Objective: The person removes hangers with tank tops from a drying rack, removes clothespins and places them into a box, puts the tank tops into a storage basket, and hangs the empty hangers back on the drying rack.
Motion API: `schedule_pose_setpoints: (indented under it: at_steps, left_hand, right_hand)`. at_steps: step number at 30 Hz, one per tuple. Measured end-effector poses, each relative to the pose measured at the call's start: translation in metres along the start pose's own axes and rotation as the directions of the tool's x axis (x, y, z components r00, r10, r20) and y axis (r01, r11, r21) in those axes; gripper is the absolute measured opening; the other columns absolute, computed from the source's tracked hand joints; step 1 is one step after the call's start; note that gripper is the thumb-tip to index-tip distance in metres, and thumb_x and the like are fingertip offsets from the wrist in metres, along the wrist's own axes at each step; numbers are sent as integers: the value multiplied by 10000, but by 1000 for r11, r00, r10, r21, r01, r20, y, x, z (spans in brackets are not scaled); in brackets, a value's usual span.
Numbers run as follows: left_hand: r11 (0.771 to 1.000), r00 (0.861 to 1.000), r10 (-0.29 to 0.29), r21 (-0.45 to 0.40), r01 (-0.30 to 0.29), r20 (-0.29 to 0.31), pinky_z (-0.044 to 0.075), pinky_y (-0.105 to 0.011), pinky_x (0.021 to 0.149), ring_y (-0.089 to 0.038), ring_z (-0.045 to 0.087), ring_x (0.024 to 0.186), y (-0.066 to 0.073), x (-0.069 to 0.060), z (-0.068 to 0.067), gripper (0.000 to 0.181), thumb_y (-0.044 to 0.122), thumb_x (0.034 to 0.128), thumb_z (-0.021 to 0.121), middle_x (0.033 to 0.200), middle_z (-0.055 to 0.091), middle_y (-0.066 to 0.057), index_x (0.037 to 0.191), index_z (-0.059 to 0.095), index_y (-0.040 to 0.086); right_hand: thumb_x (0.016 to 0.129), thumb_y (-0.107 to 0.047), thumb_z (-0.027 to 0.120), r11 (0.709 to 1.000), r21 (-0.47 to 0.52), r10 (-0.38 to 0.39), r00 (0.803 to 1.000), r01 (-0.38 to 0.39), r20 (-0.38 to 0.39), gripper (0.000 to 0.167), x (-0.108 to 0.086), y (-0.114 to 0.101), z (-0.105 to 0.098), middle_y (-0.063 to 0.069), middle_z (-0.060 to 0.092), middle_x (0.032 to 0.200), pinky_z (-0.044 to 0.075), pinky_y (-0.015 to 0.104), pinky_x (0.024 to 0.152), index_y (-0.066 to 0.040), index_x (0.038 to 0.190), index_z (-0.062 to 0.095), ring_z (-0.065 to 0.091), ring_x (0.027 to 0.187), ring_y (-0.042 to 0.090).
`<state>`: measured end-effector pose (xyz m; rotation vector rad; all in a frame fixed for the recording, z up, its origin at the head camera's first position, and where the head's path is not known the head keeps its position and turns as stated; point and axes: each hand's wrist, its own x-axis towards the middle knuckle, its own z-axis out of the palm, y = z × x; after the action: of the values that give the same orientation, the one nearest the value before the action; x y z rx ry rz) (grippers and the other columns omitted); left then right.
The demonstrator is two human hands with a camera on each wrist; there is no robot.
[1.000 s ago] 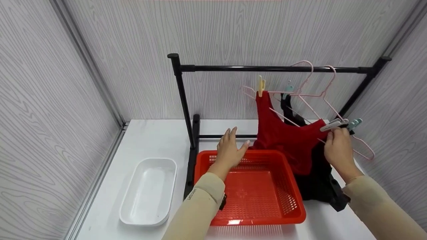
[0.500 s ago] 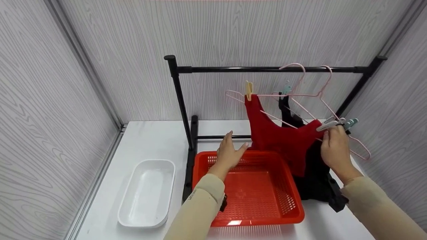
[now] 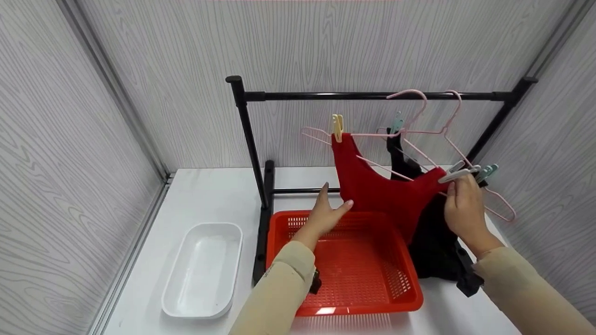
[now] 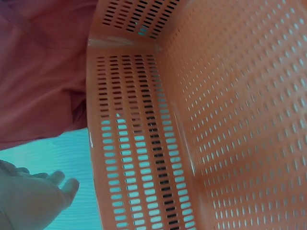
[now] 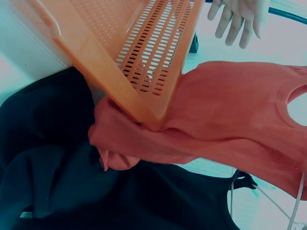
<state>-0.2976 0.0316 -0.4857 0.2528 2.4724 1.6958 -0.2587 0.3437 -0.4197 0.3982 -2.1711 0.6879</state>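
A red tank top (image 3: 386, 197) hangs tilted from a pink hanger (image 3: 375, 135). A yellow clothespin (image 3: 337, 128) clips its left strap and a white clothespin (image 3: 455, 176) its right one. My right hand (image 3: 465, 209) grips the hanger's right end just beneath the white clothespin; its fingertips are partly hidden. My left hand (image 3: 322, 215) hovers over the rear left of the red basket (image 3: 415, 284), fingers spread, thumb close to the tank top's left edge. From the right wrist, the tank top's hem (image 5: 120, 139) lies against the basket's corner. My left hand (image 5: 240, 19) appears there holding nothing.
Behind the tank top, a black garment (image 3: 433, 246) hangs on another pink hanger with teal clothespins (image 3: 487, 172). The black rack's rail (image 3: 326, 96) crosses above. A white tray (image 3: 202, 270) sits on the left, and patterned walls enclose the table.
The hanger with the red tank top has shifted left along the rail, its left end swinging outward. My right hand has moved slightly left with it. My left hand's thumb is now nearer the cloth.
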Motion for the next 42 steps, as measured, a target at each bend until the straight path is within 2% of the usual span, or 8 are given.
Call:
schedule_pose_setpoints:
  at_steps: [4,13,19,24,31,34,39,42]
  left_hand:
    - [998,999,35,-51,-35,4,221,-464,1200,-311,213,1496,2,2,2,966,439,939,675,1640,174,-181,1605,84,62]
    - [985,988,148,-79,-151,-47,250,-479,1188,-342,295,1464,4,9,5,928,290,932,720,1598,272,-217,1595,121,40]
    - [987,988,150,-58,-151,-25,311,-472,1161,-311,315,1455,3,9,7,778,223,955,693,1568,329,-194,1551,249,-6]
    - [985,989,150,-83,-149,-2,383,-457,1117,-304,407,1400,-1,8,10,660,173,961,680,1487,455,-192,1498,353,-27]
    - [993,997,74,-91,-76,-27,450,-408,1058,-310,546,1267,-8,8,10,720,156,923,717,1389,523,-219,1485,306,-28]
    - [995,997,69,-65,-71,-21,449,-415,1058,-313,557,1254,-9,7,10,742,148,894,742,1381,539,-213,1487,331,-25]
    - [997,997,77,-7,-77,-7,493,-424,996,-294,626,1140,-8,3,10,451,132,922,700,1227,654,-179,1310,566,-55]
    - [997,997,70,16,-70,-25,528,-410,928,-269,660,1038,-6,2,12,354,153,941,681,1135,691,-162,1225,629,-51]
  right_hand:
    - [945,68,463,1000,27,-14,1000,14,-3,137,2,-2,1,268,556,983,368,550,840,82,1013,581,513,973,448]
    - [949,71,458,997,65,-33,999,33,-11,135,2,-7,2,249,549,964,363,505,814,82,1006,579,508,934,415]
    - [957,71,453,996,75,-38,999,38,1,132,1,-8,3,244,545,964,362,491,817,78,1013,572,504,927,391]
    - [955,79,450,996,79,-40,999,40,-2,133,0,-7,3,239,550,951,364,466,803,86,1008,571,505,902,371]
    - [958,82,441,996,88,-21,1000,20,14,150,-2,-6,2,244,558,964,369,455,820,87,1017,579,515,921,359]
    - [958,83,444,996,86,-27,999,25,19,144,-2,-6,1,240,551,953,367,454,812,85,1018,575,507,904,341]
    - [965,79,447,996,89,-34,999,31,40,132,-2,-6,0,217,544,931,356,419,791,79,1013,571,482,871,276]
    - [965,79,447,996,89,-31,998,27,51,134,-2,-7,1,215,549,942,359,420,801,76,1017,571,489,886,276]
